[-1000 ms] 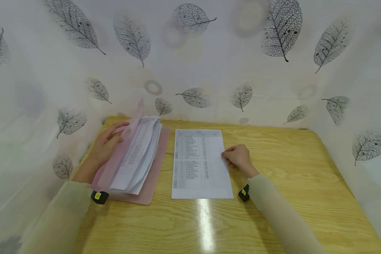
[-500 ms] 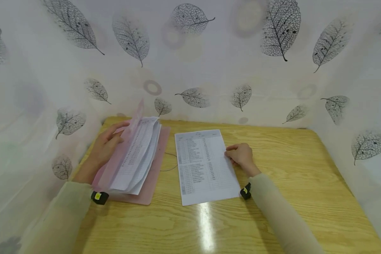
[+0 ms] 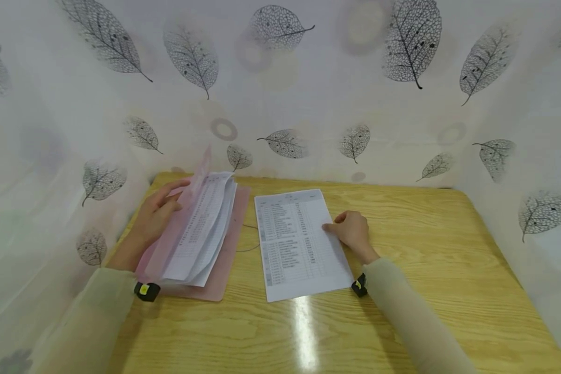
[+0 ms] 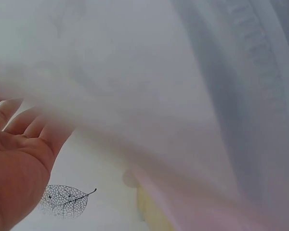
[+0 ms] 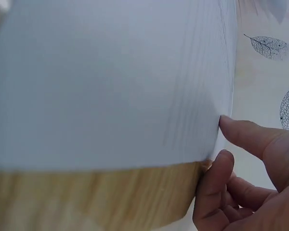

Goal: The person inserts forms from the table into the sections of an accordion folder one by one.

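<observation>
My left hand (image 3: 156, 210) is at the raised cover and pages of a pink folder (image 3: 231, 244) on the left of the table. Its fingers lie against the cover's outer side; in the left wrist view the fingertips of the left hand (image 4: 29, 154) go out of sight behind the pale cover (image 4: 135, 86). Printed white sheets (image 3: 201, 223) fan out inside the folder. My right hand (image 3: 352, 234) pinches the right edge of a printed sheet of paper (image 3: 299, 249), thumb on top. The sheet stands slightly turned, to the folder's right.
The wooden table (image 3: 430, 249) is enclosed by a white curtain (image 3: 308, 93) with a leaf print. A thin cord (image 3: 249, 250) shows between folder and sheet. Black wrist cameras sit at both sleeves.
My right hand first shifts slightly right, turning the sheet so its lower end swings right, then moves a little back left. The left hand and folder stay put.
</observation>
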Available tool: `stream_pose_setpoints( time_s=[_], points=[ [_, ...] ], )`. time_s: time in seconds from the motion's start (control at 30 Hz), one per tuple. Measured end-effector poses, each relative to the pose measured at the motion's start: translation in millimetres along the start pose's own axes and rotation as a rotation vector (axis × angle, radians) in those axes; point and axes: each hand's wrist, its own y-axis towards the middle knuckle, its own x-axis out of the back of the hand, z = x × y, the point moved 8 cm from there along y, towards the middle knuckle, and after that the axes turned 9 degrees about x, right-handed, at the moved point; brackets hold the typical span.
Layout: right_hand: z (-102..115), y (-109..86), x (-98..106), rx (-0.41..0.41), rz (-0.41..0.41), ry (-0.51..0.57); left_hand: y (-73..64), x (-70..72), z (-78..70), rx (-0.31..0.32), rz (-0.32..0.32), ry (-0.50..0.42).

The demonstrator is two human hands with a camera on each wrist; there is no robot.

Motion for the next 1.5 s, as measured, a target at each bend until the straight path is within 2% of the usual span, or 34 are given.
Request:
stream_pose_setpoints(
  time_s=[0.13, 0.23, 0.43, 0.57, 0.83, 0.9, 1.0, 1.13, 1.27, 1.5],
  points=[
    [5.5, -2.2, 1.1, 0.03, -0.032, 0.0, -1.0, 0.0, 1.0, 0.013, 0.004, 0.002],
    [3.5, -1.4, 1.4, 0.015, -0.035, 0.022, -1.3, -0.1, 1.2, 0.014, 0.006, 0.001],
    [-9.7, 3.1, -3.4, -0.094, 0.042, 0.093, -1.1, -0.7, 2.6, 0.013, 0.008, 0.008],
    [-12.7, 2.8, -5.3, -0.128, 0.092, 0.143, -0.5, -1.0, 3.7, 0.009, 0.008, 0.01],
    [-1.9, 0.0, -1.0, -0.12, 0.142, 0.334, 0.6, -0.6, 2.2, 0.001, -0.005, 0.011],
    [2.3, 0.5, 0.7, -0.102, 0.154, 0.334, 0.5, 0.0, 1.3, 0.0, -0.011, 0.012],
    [5.2, 2.0, -1.7, -0.088, 0.204, 0.357, 0.1, 0.7, 0.3, -0.006, -0.02, 0.015],
    [0.7, 0.6, -9.1, -0.128, 0.299, 0.432, -0.5, 0.9, -0.2, -0.018, -0.022, 0.008],
    [-4.6, -1.6, -14.6, -0.17, 0.354, 0.496, -0.6, 0.8, -0.3, -0.022, -0.021, 0.002],
    [-1.8, -8.5, -17.9, -0.145, 0.451, 0.49, -0.6, 1.5, -1.7, -0.003, -0.017, 0.015]
  ],
)
